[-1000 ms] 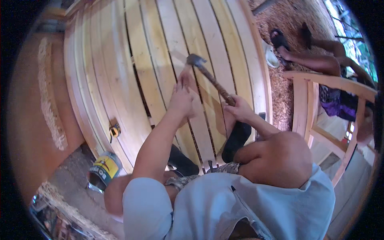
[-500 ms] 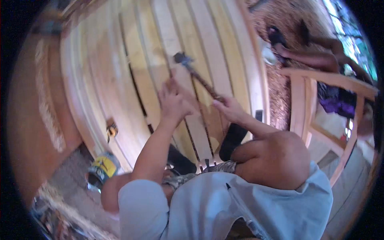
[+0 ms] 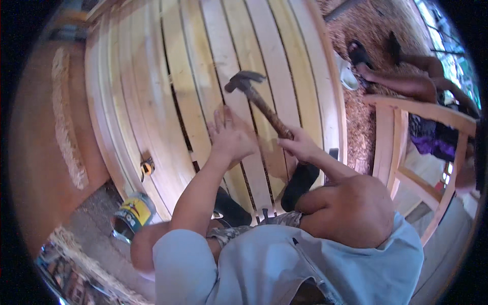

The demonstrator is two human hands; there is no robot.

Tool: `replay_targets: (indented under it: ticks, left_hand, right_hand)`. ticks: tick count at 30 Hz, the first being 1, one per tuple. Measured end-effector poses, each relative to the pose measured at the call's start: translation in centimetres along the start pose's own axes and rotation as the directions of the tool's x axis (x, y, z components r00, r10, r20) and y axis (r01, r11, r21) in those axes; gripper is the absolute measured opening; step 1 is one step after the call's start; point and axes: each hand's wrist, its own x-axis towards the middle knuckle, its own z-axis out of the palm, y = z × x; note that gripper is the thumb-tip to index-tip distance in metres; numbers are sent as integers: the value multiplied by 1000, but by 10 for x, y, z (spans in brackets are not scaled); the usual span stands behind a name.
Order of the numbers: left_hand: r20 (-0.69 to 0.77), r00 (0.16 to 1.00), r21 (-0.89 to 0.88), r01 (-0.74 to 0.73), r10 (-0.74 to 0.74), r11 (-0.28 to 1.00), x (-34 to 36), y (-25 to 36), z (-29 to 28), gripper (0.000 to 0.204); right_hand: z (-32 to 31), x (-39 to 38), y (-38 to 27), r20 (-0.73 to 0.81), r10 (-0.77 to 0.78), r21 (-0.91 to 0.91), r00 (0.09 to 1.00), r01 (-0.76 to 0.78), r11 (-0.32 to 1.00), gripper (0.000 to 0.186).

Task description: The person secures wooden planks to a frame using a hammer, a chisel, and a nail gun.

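We see the right hand point(image 3: 300, 147) clamped on a raised hammer point(image 3: 259, 101); left hand point(image 3: 231, 137), fingers apart, rests on the slats point(image 3: 203, 66). Near left, a can point(image 3: 129, 216), contents apparently hidden.

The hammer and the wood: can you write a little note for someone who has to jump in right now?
Right hand: gripping the handle of the hammer, head raised above the slats.
Left hand: open, pressed flat on a pale slat of the wooden slatted panel.
Nearby: tape measure on the panel's left edge, a can on the ground below it.
Done: slats lie side by side with gaps.
Left: cannot tell which nails remain; none are visible.
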Motion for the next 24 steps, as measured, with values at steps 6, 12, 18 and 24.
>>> replay_targets:
  ticks: [6,12,18,24]
  left_hand:
    - [25,997,1,-79,79,997,-5,2,-17,96]
    - [148,989,-117,26,-8,993,-4,15,-25,59]
    - [-176,984,-157,-30,2,987,0,10,9,56]
    - [110,992,-239,-41,69,970,5,1,-15,73]
  right_hand:
    - [-17,-4,-14,-130,-174,1,976,176,984,38]
    - [-20,15,-76,-116,-216,-15,970,215,976,23]
    - [-21,49,-99,-148,-356,-234,923,317,919,33]
    - [-12,58,-83,-162,-310,-438,937,213,873,33]
